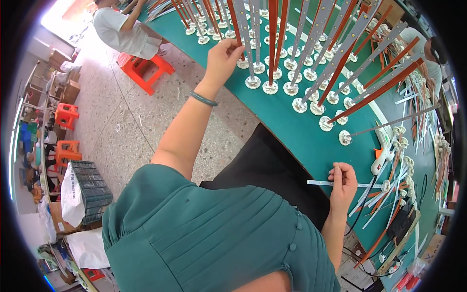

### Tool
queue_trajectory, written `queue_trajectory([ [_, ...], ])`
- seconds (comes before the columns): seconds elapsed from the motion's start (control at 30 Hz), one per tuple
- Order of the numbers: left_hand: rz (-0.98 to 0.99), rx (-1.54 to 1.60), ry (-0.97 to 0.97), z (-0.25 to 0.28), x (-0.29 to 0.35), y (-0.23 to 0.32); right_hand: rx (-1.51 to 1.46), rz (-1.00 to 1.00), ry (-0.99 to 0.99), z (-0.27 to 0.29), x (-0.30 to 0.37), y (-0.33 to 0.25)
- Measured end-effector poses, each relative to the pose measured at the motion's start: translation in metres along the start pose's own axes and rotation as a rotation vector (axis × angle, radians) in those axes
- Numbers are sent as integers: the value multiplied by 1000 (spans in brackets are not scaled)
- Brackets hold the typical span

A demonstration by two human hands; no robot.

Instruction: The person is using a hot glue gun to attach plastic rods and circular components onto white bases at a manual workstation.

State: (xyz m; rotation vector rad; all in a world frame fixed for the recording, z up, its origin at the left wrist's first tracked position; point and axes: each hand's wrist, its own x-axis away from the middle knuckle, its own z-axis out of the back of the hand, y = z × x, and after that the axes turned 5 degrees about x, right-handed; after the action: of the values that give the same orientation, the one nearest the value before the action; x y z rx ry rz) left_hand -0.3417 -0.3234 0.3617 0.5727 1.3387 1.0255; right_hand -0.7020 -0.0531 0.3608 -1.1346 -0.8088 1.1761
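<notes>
My left hand (224, 61), with a bangle on its wrist, reaches to the table's near edge. Its fingers close on an upright brown-backed strip (235, 24). Around it, many LED strips (254, 36) stand on round white bases (253, 82). My right hand (343, 187) pinches a thin white LED strip (318, 183) lying level above the table edge. That strip runs past the fingers toward a round white base (386, 186) beside a heap of similar parts. What the fingertips press on is partly hidden in both hands.
A white hot-glue gun (384, 148) with an orange trigger lies on the green table (311, 141). Loose strips (389, 209) and cables lie at right. One person (121, 29) sits by a red stool (143, 73); another (423, 53) is across the table.
</notes>
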Motion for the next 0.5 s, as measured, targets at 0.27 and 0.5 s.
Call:
queue_trajectory([
  [0.27,8,38,-52,-3,3,2,7,9,-7,2,2,0],
  [0.5,-7,36,-60,-4,12,-13,-8,-1,10,2,2,2],
])
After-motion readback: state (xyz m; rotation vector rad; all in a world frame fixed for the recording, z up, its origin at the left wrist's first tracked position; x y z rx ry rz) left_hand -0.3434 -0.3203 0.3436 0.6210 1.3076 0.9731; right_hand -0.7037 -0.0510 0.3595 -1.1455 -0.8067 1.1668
